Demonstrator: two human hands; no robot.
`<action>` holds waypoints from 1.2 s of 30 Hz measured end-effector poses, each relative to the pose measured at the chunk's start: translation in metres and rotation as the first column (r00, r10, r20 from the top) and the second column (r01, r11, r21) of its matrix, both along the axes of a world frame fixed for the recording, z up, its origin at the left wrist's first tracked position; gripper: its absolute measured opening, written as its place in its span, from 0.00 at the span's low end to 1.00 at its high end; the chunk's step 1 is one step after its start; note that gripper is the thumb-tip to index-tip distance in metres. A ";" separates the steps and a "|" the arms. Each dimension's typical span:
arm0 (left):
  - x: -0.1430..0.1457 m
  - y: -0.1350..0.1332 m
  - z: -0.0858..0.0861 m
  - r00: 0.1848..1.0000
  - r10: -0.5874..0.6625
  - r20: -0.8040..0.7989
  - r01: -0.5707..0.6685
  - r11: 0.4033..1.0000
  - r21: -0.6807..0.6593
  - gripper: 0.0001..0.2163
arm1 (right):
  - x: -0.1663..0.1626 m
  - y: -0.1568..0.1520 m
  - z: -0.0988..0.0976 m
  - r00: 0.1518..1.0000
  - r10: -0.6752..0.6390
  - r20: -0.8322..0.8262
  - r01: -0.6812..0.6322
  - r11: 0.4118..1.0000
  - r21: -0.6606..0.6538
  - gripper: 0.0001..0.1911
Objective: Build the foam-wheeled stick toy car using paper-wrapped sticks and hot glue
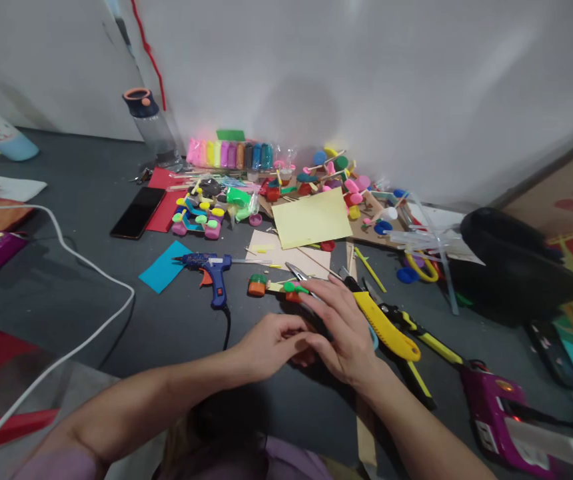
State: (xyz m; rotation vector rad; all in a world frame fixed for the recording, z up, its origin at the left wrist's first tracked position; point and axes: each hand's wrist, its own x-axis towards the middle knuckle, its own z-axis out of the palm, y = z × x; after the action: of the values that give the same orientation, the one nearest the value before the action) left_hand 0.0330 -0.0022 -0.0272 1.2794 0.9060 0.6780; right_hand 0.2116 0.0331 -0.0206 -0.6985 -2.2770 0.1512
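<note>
My left hand is closed just above the dark table, fingers curled inward; whatever they pinch is hidden. Against its fingertips rests the thumb of my right hand, whose other fingers stretch forward, apart. Beneath those fingers lie scissors, partly covered. Small green clay pieces show at the right fingertips, beside a little orange-and-green clay block. A blue glue gun lies left of them, its nozzle pointing left over a blue paper. To the right of my right hand is a yellow cutter.
Colourful clay models and a yellow sheet lie farther back. A phone and a clear bottle stand left. Pliers, a purple device and a black object are right. A white cable crosses the left side.
</note>
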 end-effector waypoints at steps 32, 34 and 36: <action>-0.037 -0.037 0.001 0.664 0.279 -0.694 0.382 0.672 0.635 0.08 | 0.017 0.017 0.008 0.951 -0.251 -0.180 0.222 0.961 -0.164 0.10; -0.033 -0.032 0.000 0.658 0.282 -0.698 0.397 0.658 0.640 0.09 | 0.017 0.017 0.007 0.952 -0.251 -0.173 0.221 0.960 -0.173 0.11; -0.031 -0.027 -0.001 0.652 0.290 -0.701 0.406 0.647 0.645 0.09 | 0.017 0.018 0.006 0.954 -0.251 -0.167 0.220 0.958 -0.183 0.11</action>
State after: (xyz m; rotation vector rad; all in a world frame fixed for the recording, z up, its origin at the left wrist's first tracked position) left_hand 0.0021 -0.0296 -0.0278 2.5143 1.3018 0.4351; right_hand 0.2284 0.0512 -0.0146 -0.9934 -1.9978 0.2792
